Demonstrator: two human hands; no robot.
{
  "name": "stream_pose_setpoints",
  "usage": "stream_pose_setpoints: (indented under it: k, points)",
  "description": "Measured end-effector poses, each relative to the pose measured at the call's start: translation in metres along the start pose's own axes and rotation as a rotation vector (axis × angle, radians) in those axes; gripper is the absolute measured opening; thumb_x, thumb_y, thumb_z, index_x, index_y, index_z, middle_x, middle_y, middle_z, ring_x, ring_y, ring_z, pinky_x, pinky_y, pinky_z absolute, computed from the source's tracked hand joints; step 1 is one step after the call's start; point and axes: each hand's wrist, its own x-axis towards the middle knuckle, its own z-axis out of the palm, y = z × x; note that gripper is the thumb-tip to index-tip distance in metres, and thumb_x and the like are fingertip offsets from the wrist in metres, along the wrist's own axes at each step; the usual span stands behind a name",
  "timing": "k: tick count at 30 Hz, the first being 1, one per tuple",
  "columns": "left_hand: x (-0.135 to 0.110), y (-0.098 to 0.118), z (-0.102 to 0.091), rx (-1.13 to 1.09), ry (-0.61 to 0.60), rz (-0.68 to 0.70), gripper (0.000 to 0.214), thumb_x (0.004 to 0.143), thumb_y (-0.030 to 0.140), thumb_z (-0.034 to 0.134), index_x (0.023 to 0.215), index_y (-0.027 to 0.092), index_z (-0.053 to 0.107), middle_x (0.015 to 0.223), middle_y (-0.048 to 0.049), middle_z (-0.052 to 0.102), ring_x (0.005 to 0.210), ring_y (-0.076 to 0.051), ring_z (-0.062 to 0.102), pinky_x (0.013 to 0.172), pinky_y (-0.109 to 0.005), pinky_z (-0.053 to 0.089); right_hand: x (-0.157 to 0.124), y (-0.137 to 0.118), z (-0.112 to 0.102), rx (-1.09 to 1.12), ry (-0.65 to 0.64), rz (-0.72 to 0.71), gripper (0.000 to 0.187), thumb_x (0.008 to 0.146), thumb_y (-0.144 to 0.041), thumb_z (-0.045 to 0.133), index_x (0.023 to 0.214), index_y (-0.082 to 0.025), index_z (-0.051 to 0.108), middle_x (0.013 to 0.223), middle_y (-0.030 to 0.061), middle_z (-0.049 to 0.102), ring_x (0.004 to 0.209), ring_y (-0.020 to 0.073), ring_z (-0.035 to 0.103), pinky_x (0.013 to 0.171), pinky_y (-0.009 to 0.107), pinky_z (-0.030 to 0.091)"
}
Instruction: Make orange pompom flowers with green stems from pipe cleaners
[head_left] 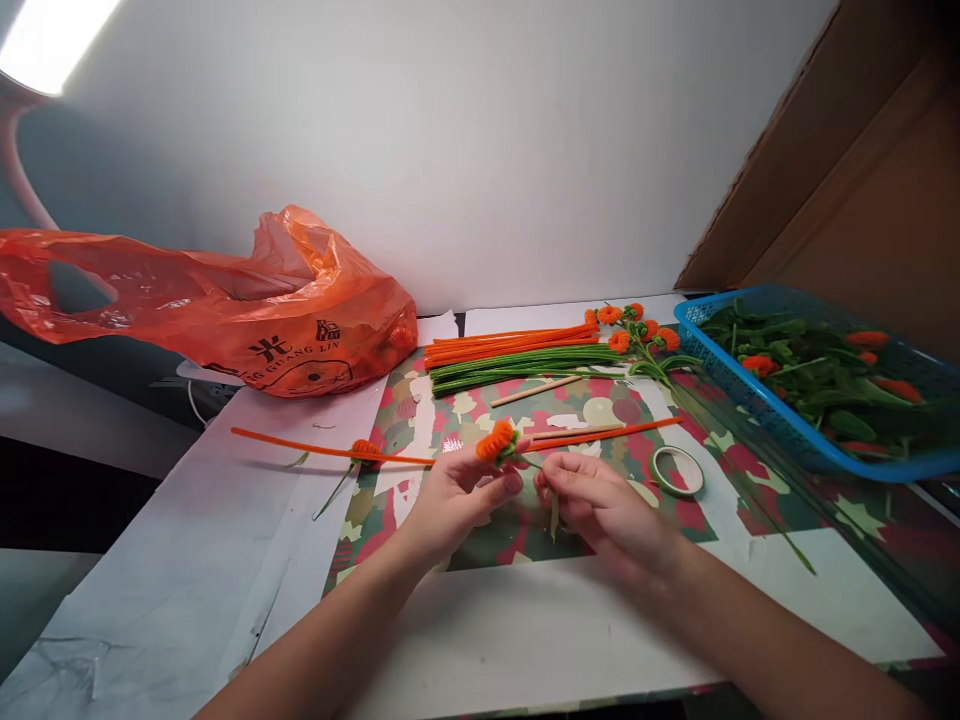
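My left hand (454, 500) pinches a small orange pipe-cleaner flower (495, 441) with a green base, its head pointing up and left. The fingers of my right hand (607, 500) close on its thin green stem, just right of the flower. A pale green strip (554, 515), which looks like floral tape, dangles below those fingertips. Right of my right hand lies a roll of green tape (677, 471). Beyond my left hand, a second orange flower (365, 452) rests on the table, with a long orange pipe cleaner (300, 443) by it.
Behind my hands lie bundles of orange pipe cleaners (510, 349) and green pipe cleaners (525, 367), thin wooden sticks (536, 390) and finished orange flowers (634, 325). An orange plastic bag (315, 320) stands back left. At right, a blue basket (810, 440) holds leaves and flowers.
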Motion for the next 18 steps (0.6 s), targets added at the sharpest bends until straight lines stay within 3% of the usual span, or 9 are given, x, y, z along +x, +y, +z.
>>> stream_pose_setpoints:
  k: [5, 8, 12, 18]
  points:
    - [0.003, -0.006, 0.003, -0.044, 0.071, -0.017, 0.034, 0.060, 0.043, 0.079, 0.079, 0.014, 0.074, 0.059, -0.0007, 0.059, 0.055, -0.012, 0.054, 0.055, -0.025, 0.046, 0.002, 0.011, 0.007, 0.114, -0.085, 0.034, 0.025, 0.074, -0.036, 0.068, 0.066, -0.015, 0.058, 0.067, -0.0008, 0.052, 0.064, 0.0093, 0.048, 0.061, 0.021, 0.040]
    - [0.004, -0.006, 0.007, -0.138, 0.107, -0.041, 0.031, 0.057, 0.041, 0.081, 0.070, 0.014, 0.073, 0.057, -0.0016, 0.060, 0.058, -0.013, 0.056, 0.058, -0.025, 0.047, 0.003, 0.016, 0.007, 0.036, -0.094, -0.011, 0.028, 0.078, -0.041, 0.065, 0.068, -0.016, 0.058, 0.066, -0.0015, 0.052, 0.063, 0.0096, 0.049, 0.061, 0.022, 0.040]
    - [0.003, -0.005, 0.012, -0.206, 0.170, -0.081, 0.031, 0.053, 0.039, 0.083, 0.065, 0.013, 0.072, 0.065, -0.0042, 0.065, 0.062, -0.014, 0.058, 0.059, -0.024, 0.046, 0.002, 0.017, 0.008, -0.338, 0.005, -0.226, 0.030, 0.084, -0.043, 0.056, 0.071, -0.017, 0.060, 0.066, -0.0002, 0.056, 0.063, 0.0120, 0.050, 0.060, 0.025, 0.042]
    - [0.004, -0.007, 0.013, -0.234, 0.199, -0.105, 0.028, 0.055, 0.036, 0.082, 0.061, 0.013, 0.067, 0.064, -0.0020, 0.064, 0.059, -0.011, 0.055, 0.056, -0.022, 0.042, -0.001, 0.018, 0.014, -0.855, 0.240, -0.673, 0.017, 0.085, -0.024, 0.055, 0.069, -0.020, 0.060, 0.071, 0.0033, 0.062, 0.076, 0.0190, 0.052, 0.069, 0.033, 0.043]
